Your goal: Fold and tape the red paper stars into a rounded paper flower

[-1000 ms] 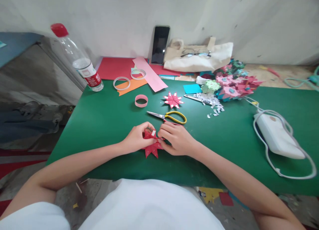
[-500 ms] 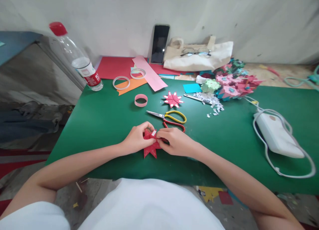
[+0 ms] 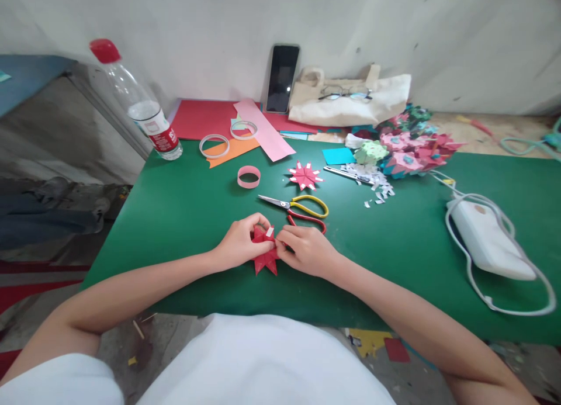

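Observation:
A red folded paper star (image 3: 265,263) is held low over the green table near its front edge, with a white strip on its upper point. My left hand (image 3: 239,241) is closed on the star's left side, thumb across the front. At the right side, my right hand (image 3: 307,248) pinches an edge or point of it; the fingertips hide exactly what. Just beyond my hands lie scissors (image 3: 284,205) with one yellow and one red handle. A second red paper star (image 3: 304,176) with white strips on its points rests farther back, and a pink tape roll (image 3: 248,177) stands left of it.
A bottle (image 3: 153,127) stands at the back left. Tape rolls (image 3: 214,146) lie on coloured paper (image 3: 201,118). A phone (image 3: 283,78) leans on the wall beside a cloth bag (image 3: 350,104). Paper flowers (image 3: 416,151), white scraps (image 3: 379,186) and a corded white device (image 3: 486,235) are to the right.
The paper star has shifted and turned slightly between my hands. My right hand has moved a little, its fingers still pinching at the star's right side. The other things stay put.

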Demonstrator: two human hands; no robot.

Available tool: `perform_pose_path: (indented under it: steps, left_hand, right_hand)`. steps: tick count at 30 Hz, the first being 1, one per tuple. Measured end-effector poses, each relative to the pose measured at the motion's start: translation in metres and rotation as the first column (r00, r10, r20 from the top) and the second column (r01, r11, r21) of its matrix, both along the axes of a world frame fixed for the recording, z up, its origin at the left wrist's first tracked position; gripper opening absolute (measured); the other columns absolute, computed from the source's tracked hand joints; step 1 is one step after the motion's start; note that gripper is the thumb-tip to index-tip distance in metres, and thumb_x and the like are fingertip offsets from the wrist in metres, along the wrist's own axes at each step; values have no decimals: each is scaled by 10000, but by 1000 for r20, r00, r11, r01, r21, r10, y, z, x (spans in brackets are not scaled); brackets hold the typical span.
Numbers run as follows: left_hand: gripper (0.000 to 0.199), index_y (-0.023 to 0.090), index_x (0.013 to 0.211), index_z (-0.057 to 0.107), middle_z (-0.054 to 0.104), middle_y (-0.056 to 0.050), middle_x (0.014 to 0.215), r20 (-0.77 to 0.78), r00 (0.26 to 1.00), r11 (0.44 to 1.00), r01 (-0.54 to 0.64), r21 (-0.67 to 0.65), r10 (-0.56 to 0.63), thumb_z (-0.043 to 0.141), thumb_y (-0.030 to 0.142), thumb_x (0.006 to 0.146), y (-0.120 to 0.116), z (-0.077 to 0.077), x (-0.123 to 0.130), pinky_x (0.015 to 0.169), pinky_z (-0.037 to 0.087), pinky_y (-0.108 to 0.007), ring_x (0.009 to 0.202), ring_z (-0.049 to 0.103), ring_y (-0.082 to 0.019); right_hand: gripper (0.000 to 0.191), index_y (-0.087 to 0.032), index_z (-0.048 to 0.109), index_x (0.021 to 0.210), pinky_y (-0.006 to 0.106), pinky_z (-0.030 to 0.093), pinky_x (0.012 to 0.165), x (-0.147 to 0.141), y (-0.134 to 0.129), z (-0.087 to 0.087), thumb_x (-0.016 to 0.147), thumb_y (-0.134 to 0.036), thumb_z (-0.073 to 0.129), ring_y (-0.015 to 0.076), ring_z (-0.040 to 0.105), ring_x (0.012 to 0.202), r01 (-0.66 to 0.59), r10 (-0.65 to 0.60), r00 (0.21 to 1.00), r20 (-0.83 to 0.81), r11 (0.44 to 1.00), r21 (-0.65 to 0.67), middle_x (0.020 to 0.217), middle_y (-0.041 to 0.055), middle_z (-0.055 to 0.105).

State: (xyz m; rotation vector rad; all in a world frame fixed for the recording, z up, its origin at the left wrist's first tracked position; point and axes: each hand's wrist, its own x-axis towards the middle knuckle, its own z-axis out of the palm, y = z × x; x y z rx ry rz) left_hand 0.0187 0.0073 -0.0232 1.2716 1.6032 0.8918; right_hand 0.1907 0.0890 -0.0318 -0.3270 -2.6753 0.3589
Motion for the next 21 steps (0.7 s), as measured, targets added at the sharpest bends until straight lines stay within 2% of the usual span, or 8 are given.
perform_pose_path:
  steps: [6, 12, 21]
  left_hand:
    - [242, 175, 827, 537, 565, 70, 638, 57, 998, 1000, -24, 17, 23, 695, 292, 686, -1, 1, 1, 585, 368, -197, 577, 473, -74]
    - [243, 176, 831, 531, 572, 63, 661, 85, 996, 1000, -20, 15, 19, 699, 289, 697, -1, 1, 0, 577, 362, -194, 582, 475, -73]
    - [237, 172, 854, 531, 546, 69, 654, 104, 994, 1000, 17, 16, -19, 688, 245, 692, -1, 0, -1, 575, 363, -186, 578, 452, -66]
  right_hand:
    - [98, -165, 547, 849, 236, 362, 598, 3, 10, 12, 894, -207, 471, 127, 495, 669, -3, 8, 999, -47, 994, 109, 736, 22, 578]
    - [149, -169, 554, 809, 269, 406, 677, 4, 14, 17, 909, -170, 443, 161, 459, 731, -67, 67, 998, 8, 975, 210, 761, 49, 538]
    - [196, -160, 565, 819, 270, 396, 673, 5, 13, 15, 938, -232, 427, 155, 438, 728, -135, 131, 989, 68, 988, 72, 790, 57, 540]
